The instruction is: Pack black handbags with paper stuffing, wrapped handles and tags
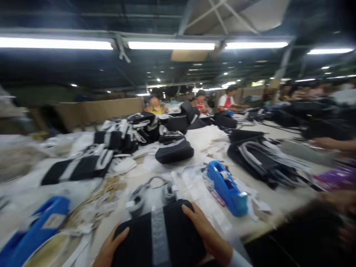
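Observation:
Between my two hands is a black bag (180,230) with a pale, shiny strip down its middle, its top tilted away from me. My left hand (111,244) grips its left side, thumb on the face. On the right edge, my right hand (204,230) is closed with the thumb near the top corner. Wrapped grey-white straps with a handle loop (155,181) lie just beyond the bag's top. A blue tape dispenser (226,189) stands to the right of my right hand. The bag's lower part runs out of view.
Another blue tape dispenser (41,226) and a round pale container (48,250) sit at front left. Black bags with white straps (80,167) are piled along the table. Paper scraps (108,193) lie about. Co-workers (228,100) are at the back; a person's arm (333,144) reaches in at right.

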`<control>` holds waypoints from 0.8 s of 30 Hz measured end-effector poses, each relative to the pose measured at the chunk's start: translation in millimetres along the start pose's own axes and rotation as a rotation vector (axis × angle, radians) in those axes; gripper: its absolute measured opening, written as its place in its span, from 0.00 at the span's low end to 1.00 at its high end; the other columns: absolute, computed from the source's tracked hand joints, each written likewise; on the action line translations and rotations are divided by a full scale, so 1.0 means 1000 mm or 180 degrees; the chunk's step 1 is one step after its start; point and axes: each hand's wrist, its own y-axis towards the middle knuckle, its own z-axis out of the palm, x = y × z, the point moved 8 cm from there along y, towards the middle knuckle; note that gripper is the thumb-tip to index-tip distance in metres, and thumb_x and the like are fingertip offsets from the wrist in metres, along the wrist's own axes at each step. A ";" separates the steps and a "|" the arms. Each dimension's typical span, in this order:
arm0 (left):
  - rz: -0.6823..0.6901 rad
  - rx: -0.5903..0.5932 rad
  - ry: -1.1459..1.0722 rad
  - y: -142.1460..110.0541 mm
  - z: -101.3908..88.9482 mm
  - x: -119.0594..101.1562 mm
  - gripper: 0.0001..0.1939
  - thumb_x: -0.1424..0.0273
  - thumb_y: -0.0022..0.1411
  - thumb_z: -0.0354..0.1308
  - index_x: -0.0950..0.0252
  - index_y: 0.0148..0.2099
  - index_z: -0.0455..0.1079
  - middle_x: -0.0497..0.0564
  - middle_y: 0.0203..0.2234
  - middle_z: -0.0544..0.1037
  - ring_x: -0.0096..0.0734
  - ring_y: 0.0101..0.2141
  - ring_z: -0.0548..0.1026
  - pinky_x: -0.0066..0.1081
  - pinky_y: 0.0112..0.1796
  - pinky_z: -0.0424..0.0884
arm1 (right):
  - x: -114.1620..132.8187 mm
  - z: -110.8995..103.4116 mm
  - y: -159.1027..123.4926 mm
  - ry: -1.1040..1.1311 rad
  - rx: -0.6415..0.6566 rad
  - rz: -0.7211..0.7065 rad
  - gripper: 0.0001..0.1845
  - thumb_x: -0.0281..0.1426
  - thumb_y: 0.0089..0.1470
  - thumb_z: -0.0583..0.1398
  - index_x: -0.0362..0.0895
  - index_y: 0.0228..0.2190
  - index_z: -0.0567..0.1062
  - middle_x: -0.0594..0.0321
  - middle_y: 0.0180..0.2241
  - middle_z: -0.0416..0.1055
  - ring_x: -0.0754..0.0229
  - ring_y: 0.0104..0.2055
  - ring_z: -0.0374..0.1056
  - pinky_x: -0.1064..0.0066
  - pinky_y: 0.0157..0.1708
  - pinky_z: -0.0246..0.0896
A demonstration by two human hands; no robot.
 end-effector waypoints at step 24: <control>0.1259 -0.0311 0.0193 0.220 -0.268 -0.246 0.24 0.66 0.69 0.44 0.89 0.52 0.61 0.47 0.25 0.78 0.30 0.30 0.78 0.35 0.38 0.68 | 0.103 0.417 0.251 0.0175 0.1140 -0.0895 0.24 0.45 0.55 0.56 0.42 0.46 0.66 0.56 0.43 0.73 0.55 0.44 0.71 0.66 0.44 0.67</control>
